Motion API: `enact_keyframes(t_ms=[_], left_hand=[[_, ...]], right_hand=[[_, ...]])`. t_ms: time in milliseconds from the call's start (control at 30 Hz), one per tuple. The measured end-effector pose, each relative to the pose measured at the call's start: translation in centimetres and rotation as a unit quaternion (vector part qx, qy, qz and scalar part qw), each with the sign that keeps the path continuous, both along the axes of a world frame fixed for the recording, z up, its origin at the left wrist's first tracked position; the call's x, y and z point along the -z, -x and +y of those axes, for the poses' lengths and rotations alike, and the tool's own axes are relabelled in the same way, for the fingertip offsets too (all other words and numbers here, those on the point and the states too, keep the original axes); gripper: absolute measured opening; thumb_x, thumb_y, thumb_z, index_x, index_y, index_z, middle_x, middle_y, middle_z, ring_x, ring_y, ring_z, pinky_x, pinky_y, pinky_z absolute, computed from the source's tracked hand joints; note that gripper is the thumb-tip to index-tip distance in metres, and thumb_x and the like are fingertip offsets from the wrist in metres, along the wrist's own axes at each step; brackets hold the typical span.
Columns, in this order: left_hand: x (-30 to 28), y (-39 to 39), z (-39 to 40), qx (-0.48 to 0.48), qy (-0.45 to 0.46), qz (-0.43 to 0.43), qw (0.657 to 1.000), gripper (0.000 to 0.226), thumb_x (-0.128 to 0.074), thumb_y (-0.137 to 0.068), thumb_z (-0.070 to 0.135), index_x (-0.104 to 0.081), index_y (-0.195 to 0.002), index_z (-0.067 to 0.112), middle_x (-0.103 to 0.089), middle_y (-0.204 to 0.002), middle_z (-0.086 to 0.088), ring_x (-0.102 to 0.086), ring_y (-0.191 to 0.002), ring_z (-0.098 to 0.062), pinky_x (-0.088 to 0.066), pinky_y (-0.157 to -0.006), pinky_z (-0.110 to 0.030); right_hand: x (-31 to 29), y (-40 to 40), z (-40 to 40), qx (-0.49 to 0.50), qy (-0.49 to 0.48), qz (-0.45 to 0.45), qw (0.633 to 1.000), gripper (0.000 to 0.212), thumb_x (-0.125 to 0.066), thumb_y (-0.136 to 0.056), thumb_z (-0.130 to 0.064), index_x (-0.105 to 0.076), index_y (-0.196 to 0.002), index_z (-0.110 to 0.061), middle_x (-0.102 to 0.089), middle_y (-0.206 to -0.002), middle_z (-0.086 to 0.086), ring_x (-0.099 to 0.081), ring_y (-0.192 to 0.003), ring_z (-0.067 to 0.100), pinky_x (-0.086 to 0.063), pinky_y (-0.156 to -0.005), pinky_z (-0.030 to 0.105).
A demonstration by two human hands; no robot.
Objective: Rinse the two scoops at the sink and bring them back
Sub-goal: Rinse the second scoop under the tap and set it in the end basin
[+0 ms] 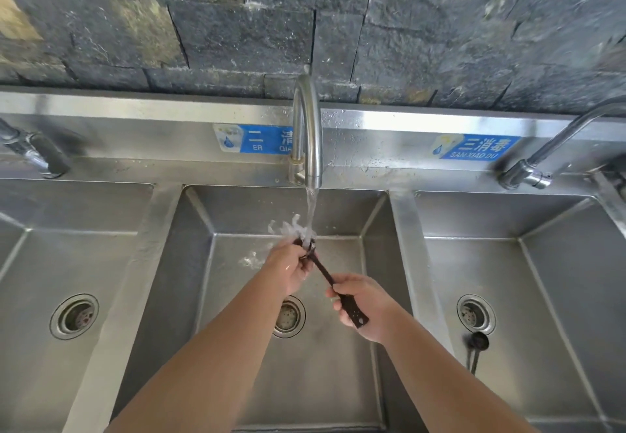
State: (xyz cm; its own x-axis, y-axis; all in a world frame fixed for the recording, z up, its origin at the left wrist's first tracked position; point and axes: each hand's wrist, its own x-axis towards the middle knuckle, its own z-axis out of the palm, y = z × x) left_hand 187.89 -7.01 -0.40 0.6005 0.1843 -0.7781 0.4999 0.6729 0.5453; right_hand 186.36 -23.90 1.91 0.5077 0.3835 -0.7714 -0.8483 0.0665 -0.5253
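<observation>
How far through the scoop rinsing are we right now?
In hand: one dark scoop is under the running middle faucet, the right hand gripping its handle and the left hand rubbing its bowl. The second scoop lies in the right basin; whether it is rinsed I cannot tell. Left: finish rinsing, collect both, carry them back.

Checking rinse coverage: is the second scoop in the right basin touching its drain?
Apart. The head view shows the second scoop lying just below the drain, with bare steel between them.
</observation>
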Motion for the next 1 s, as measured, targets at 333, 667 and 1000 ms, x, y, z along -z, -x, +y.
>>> enact_keyframes(t_ms=[333, 667, 1000], left_hand=[[-3.9, 0.6, 3.6, -0.080, 0.024, -0.053, 0.995, 0.055, -0.054, -0.086, -0.016, -0.056, -0.131, 0.016, -0.052, -0.130, -0.025, -0.061, -0.109, -0.032, -0.058, -0.087, -0.037], [-5.4, 2.8, 9.3, -0.155, -0.036, -0.083, 0.984, 0.050, -0.050, -0.091, -0.012, -0.057, -0.130, 0.018, -0.063, -0.121, -0.023, -0.070, -0.096, -0.028, -0.059, -0.068, -0.031], [-4.7, 5.3, 12.6, -0.238, -0.019, -0.093, 0.967, 0.047, -0.048, -0.090, -0.015, -0.056, -0.131, 0.007, -0.063, -0.121, -0.022, -0.070, -0.094, -0.029, -0.061, -0.063, -0.028]], right_hand=[[2.2, -2.7, 0.5, 0.291, -0.089, 0.019, 0.952, 0.009, -0.058, -0.091, 0.008, -0.061, -0.089, 0.000, -0.070, -0.085, 0.019, -0.075, -0.066, 0.024, -0.060, -0.055, 0.025], [1.8, -3.2, 8.3, 0.291, -0.170, 0.068, 0.939, 0.008, -0.050, -0.093, 0.002, -0.058, -0.092, 0.002, -0.071, -0.075, 0.021, -0.072, -0.063, 0.032, -0.061, -0.056, 0.030], [0.5, -3.1, 10.7, 0.234, -0.220, 0.076, 0.944, 0.031, -0.035, -0.090, -0.003, -0.063, -0.100, 0.005, -0.073, -0.083, 0.025, -0.072, -0.072, 0.035, -0.062, -0.063, 0.035]])
